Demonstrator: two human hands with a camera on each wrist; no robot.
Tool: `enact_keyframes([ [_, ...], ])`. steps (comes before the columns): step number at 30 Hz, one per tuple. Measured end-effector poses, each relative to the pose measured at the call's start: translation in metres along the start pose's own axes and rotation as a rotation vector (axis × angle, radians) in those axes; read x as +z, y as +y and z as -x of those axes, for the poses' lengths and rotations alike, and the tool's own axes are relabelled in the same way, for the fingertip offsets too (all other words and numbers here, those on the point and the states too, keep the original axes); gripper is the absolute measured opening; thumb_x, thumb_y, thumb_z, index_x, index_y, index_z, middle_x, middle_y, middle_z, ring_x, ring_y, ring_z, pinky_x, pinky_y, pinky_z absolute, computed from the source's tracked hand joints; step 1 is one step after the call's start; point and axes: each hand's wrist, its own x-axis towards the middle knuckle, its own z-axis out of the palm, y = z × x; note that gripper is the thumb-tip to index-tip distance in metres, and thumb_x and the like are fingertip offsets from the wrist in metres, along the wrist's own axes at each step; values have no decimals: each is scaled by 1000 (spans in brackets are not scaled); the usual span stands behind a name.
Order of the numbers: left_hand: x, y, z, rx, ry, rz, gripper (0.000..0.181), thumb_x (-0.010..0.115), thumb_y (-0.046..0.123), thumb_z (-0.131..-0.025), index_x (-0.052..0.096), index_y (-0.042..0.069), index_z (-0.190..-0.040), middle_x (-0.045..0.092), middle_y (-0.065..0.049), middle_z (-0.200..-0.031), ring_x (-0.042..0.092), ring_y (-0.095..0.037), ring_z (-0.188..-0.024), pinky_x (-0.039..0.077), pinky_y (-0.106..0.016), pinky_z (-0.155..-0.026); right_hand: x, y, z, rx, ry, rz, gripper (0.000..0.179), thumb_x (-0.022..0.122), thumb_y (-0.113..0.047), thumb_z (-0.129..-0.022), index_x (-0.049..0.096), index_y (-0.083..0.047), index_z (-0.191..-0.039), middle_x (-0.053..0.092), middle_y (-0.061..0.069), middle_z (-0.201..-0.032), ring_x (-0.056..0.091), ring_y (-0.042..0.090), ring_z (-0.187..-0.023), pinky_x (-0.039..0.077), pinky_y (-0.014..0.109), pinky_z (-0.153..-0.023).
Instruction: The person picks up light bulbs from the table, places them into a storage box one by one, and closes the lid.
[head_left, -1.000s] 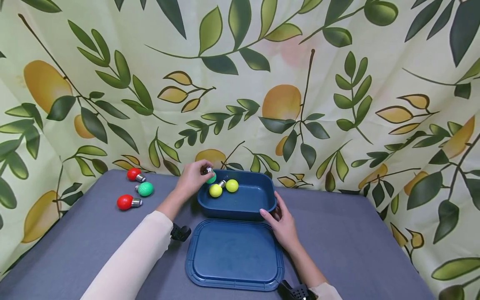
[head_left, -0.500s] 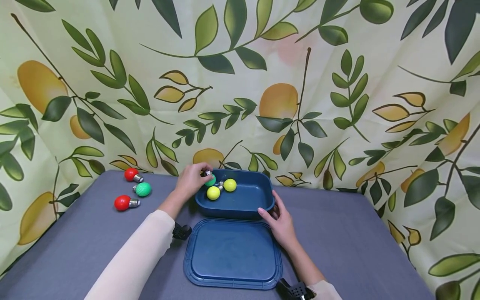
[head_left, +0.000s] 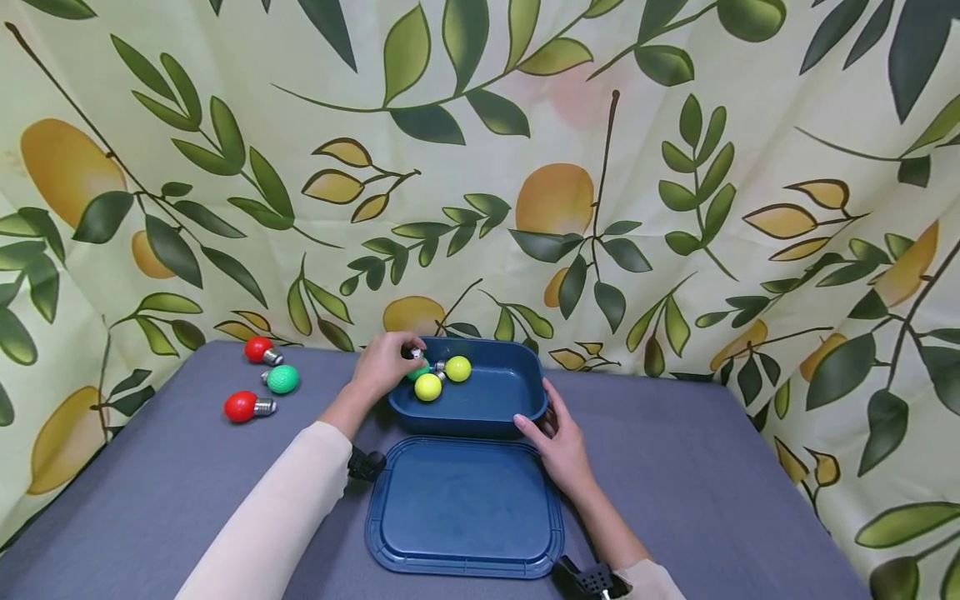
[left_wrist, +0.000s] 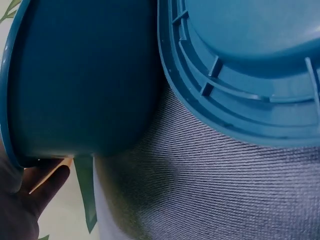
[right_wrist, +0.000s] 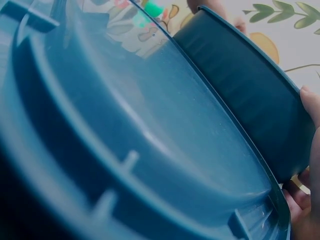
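In the head view my left hand (head_left: 382,367) pinches a green light bulb (head_left: 420,372) by its metal base, inside the left end of a blue box (head_left: 498,430). Touching or close beside it lie two yellow bulbs (head_left: 428,387) on the box floor. My right hand (head_left: 561,446) grips the box's right front corner, thumb at the rim and fingers around the outer wall. The left wrist view shows my left hand (left_wrist: 25,200) only in part, at the box's end wall; the green bulb is hidden there. At the right wrist view's edge, the right hand (right_wrist: 310,150) holds the box.
A blue lid (head_left: 465,508) lies flat in front of the box. To the left, on the grey tabletop (head_left: 712,492), are two red bulbs (head_left: 242,406) and another green bulb (head_left: 282,380). A leaf-patterned cloth (head_left: 465,167) hangs behind.
My left hand has lowered the green bulb slightly into the box, and the yellow bulbs have shifted a little. The right hand keeps its grip. The whole head view has drifted slightly.
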Motion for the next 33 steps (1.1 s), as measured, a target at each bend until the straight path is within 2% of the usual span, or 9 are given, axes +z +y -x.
enact_keyframes([
  [6, -1, 0, -1, 0, -31, -26, 26, 78, 22, -89, 75, 13, -114, 75, -8, -114, 66, -27, -101, 54, -44, -84, 0, -1, 1, 2, 6, 10, 80, 72, -28, -95, 28, -18, -160, 40, 20, -159, 49, 37, -141, 46, 53, -110],
  [13, -1, 1, 0, -7, -20, -13, 30, 77, 22, -89, 74, 12, -117, 74, -9, -118, 66, -29, -108, 53, -47, -91, 0, -1, 1, 6, 4, 15, 80, 72, -29, -95, 28, -18, -160, 40, 20, -159, 49, 37, -141, 46, 53, -110],
  [19, -3, -1, 2, 0, 15, 31, 29, 78, 20, -88, 75, 10, -116, 74, -9, -120, 65, -32, -116, 50, -50, -100, 1, -1, 0, 16, 4, 19, 81, 73, -30, -94, 28, -20, -160, 43, 20, -158, 51, 36, -140, 46, 52, -110],
  [24, -7, -3, 7, -30, 71, 90, 30, 78, 24, -89, 75, 10, -115, 73, -12, -122, 68, -33, -110, 53, -49, -95, 3, 2, -1, 28, 7, 21, 82, 73, -28, -94, 27, -19, -161, 42, 20, -158, 50, 37, -141, 46, 53, -110],
  [28, -14, -7, 16, -67, 149, 186, 30, 77, 26, -90, 74, 10, -116, 73, -13, -122, 72, -32, -109, 57, -48, -92, 4, 2, -2, 37, 8, 34, 81, 73, -28, -94, 27, -19, -161, 42, 21, -158, 50, 37, -141, 45, 52, -111],
  [33, -28, -8, 32, -30, 176, 255, 28, 75, 20, -92, 73, 6, -117, 74, -16, -118, 72, -34, -109, 58, -49, -91, 3, -5, 0, 45, 13, 28, 79, 71, -22, -95, 27, -15, -161, 42, 23, -157, 49, 39, -141, 43, 54, -112],
])
